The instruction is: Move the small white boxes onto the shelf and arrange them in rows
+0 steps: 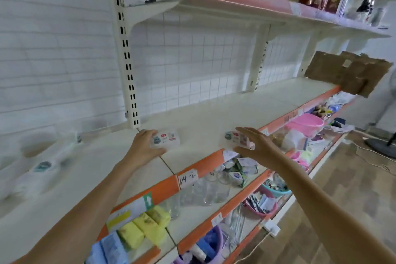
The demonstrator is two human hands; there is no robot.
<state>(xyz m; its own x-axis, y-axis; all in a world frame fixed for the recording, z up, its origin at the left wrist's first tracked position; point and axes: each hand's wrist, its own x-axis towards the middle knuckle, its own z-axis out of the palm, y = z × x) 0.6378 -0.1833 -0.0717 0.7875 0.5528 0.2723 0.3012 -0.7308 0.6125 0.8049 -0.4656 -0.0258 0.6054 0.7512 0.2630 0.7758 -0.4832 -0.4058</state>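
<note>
Left hand point(142, 148) grips small white box point(166, 140) on shelf point(203, 118). Right hand point(255, 146), at 3 o'clock, fingers curled round second white box point(235, 138) near shelf front edge.

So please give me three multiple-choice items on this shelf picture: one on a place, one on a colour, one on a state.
1. Where is the left box?
A. on the shelf by the slotted post
B. in the pink basin
C. on the floor

2. What colour is the shelf's front strip?
A. green
B. orange
C. black

3. What is the right hand doing?
A. hanging idle
B. holding a box
C. pulling the label

Answers: 1 A, the box rests on the shelf near the post, held by the left hand. 2 B, the strip is plainly orange. 3 B, thumb and fingers bracket the box.
</note>
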